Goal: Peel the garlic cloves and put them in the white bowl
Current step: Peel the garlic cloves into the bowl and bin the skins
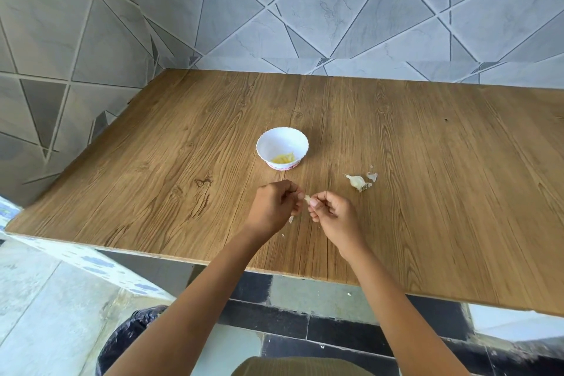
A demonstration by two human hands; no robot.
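A small garlic clove [307, 199] is held just above the wooden table [152, 146], between the two hands. The right hand [331, 214] pinches it with curled fingers and thumb, and the left hand [274, 207], fingers also curled, grips its other end. Beyond the hands stands the white bowl [268, 143], upright, with yellowish peeled cloves [283, 158] lying in its bottom. To the right of the bowl, apart from it, the rest of the garlic bulb [357, 181] lies on the table with a scrap of skin [372, 175] just beside it. A tiled wall [335, 9] rises behind the table.
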